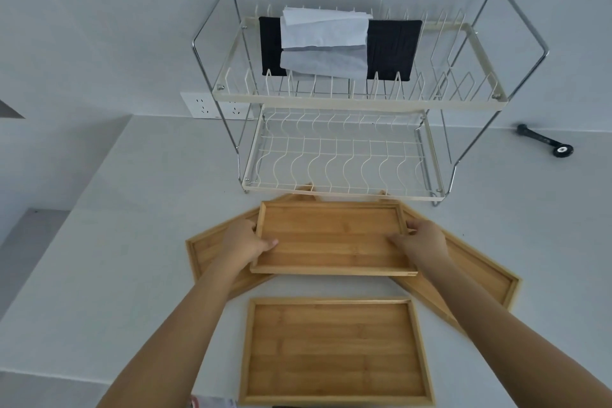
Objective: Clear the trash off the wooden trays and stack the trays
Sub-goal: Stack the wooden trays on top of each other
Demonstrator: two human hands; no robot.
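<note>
Near tray (334,351) bare; left hand (243,242), right hand (420,242) grip lifted tray (331,235); dish rack (344,156) behind

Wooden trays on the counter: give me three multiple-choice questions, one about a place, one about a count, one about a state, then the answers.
1. Where is the black cloth?
A. on the dish rack's upper shelf
B. on the nearest tray
C. on the counter

2. How many wooden trays show?
A. two
B. four
C. six

3. What state is the middle tray in?
A. leaning against the wall
B. held at both ends
C. full of trash

Answers:
1 A, it lies on the top shelf under a white cloth.
2 B, the held tray, the near tray, the left tray and the right tray.
3 B, the left hand and right hand grip its ends.
</note>
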